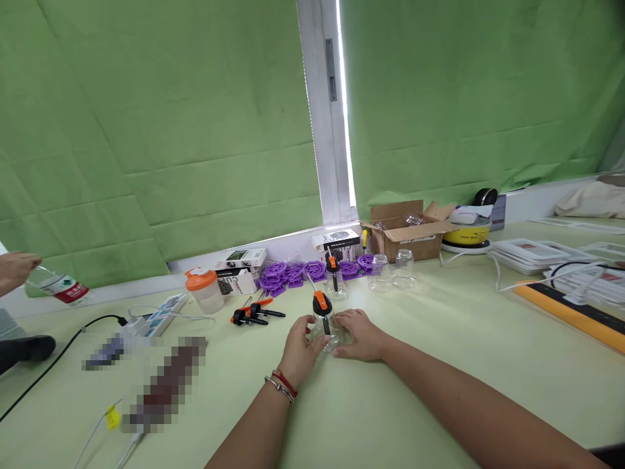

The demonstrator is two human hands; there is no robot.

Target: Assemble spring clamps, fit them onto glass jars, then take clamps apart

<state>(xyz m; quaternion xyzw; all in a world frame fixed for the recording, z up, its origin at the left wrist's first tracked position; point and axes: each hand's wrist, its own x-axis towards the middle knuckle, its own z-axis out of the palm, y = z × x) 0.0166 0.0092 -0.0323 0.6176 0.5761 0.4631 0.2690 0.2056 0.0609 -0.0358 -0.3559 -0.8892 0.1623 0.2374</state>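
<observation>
A clear dispenser bottle (323, 305) with a black and orange top stands upright on the table, its thin metal spout pointing up and left. My left hand (299, 345) grips its left side, fingers curled around the body. On the other side, my right hand (360, 335) curves against the bottle with thumb and fingers. Just behind stands a second dispenser bottle (334, 280) with the same kind of top. To the left lie several loose black and orange dispenser tops (254, 312). Clear bottles without tops (404, 264) stand at the back right.
Purple plastic parts (286, 275) lie along the wall beside small boxes (237, 280). An open cardboard box (413, 244) stands behind. At left are an orange-lidded cup (205, 291), a power strip (166, 316), cables and another person's hand (17, 268) holding a bottle (68, 286).
</observation>
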